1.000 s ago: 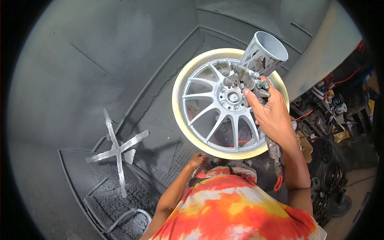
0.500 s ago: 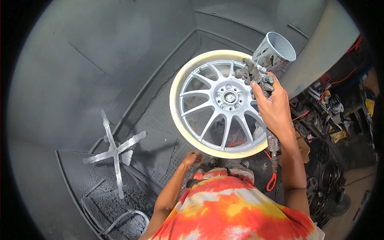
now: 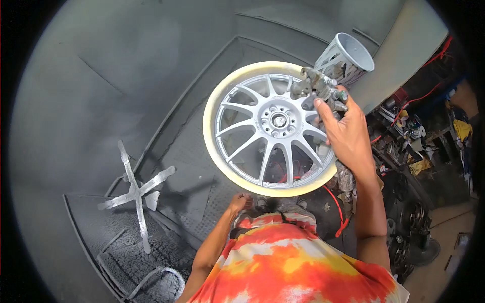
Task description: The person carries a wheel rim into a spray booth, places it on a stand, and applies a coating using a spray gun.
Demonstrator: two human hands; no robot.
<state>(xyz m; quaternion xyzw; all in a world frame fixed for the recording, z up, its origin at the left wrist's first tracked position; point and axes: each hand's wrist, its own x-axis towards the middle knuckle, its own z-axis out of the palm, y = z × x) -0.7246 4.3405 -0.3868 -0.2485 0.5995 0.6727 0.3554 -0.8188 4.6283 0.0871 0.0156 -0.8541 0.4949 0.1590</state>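
The left hand [image 3: 241, 203] is hanging just beside the silver wheel's [image 3: 279, 121] near edge, elbow bending; I can't tell whether its fingers are together. Over the wheel's far right side, a spray gun [image 3: 316, 83] is hovering, the right hand [image 3: 349, 136] clamping around it.

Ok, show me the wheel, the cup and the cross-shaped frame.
Wheel [image 3: 280, 119]: head view, on its centre.
Cup [image 3: 338, 61]: head view, on its outer side, below the rim.
Cross-shaped frame [image 3: 135, 192]: head view, on the middle where its bars meet.
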